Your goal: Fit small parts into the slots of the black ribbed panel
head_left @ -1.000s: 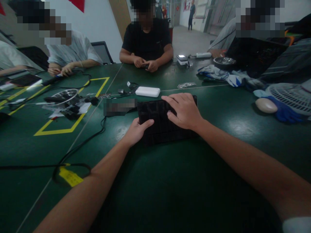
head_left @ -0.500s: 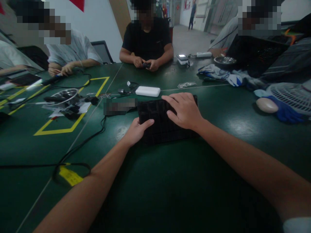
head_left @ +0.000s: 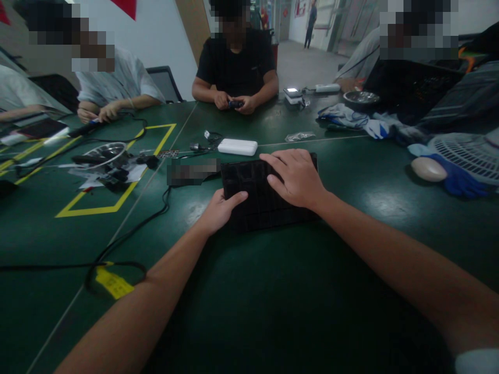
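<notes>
A black clutch bag (head_left: 255,200) with a crocodile-like pattern is in front of me on the green table. My left hand (head_left: 222,210) grips its left side, thumb over the front and fingers hidden behind. Across the upper right part of the bag lies my right hand (head_left: 294,176), fingers stretched out and thumb apart, resting on the surface. Just beyond the bag's top edge is a white power bank (head_left: 237,147) beside a dark cable. A blurred-out dark item (head_left: 194,171) lies to the left of the bag.
A black cable with a yellow tag (head_left: 114,282) runs near my left forearm. Metal bowl and tools (head_left: 107,153) sit inside yellow tape at left. Gloves (head_left: 354,118), a white basket (head_left: 463,156) and a pale oval object (head_left: 428,169) are at right. Several people sit around the table.
</notes>
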A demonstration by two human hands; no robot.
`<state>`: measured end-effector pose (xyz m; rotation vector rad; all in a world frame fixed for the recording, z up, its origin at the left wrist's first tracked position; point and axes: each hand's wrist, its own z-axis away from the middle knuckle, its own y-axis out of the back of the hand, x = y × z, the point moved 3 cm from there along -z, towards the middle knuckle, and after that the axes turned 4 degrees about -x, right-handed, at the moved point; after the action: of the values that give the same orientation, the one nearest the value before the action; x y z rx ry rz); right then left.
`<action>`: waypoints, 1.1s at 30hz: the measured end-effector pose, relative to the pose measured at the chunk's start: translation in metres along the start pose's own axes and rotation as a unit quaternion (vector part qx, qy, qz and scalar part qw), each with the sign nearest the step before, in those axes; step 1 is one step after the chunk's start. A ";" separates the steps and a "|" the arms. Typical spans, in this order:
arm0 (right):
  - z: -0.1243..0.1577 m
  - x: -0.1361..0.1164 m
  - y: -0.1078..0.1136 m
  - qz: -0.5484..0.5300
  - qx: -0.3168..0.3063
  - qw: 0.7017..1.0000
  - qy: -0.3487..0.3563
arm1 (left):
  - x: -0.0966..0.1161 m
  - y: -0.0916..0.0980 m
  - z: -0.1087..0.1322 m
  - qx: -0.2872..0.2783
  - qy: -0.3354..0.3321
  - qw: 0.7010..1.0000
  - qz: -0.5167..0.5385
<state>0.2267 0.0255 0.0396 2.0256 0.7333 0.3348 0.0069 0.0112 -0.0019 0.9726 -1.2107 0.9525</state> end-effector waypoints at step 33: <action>0.000 0.000 0.002 -0.011 -0.016 1.000 -0.002 | -0.001 0.000 0.000 -0.001 -0.004 1.000 -0.004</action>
<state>0.2274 0.0245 0.0409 1.9867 0.7441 0.3272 0.0072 0.0110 -0.0024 0.9800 -1.2138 0.9420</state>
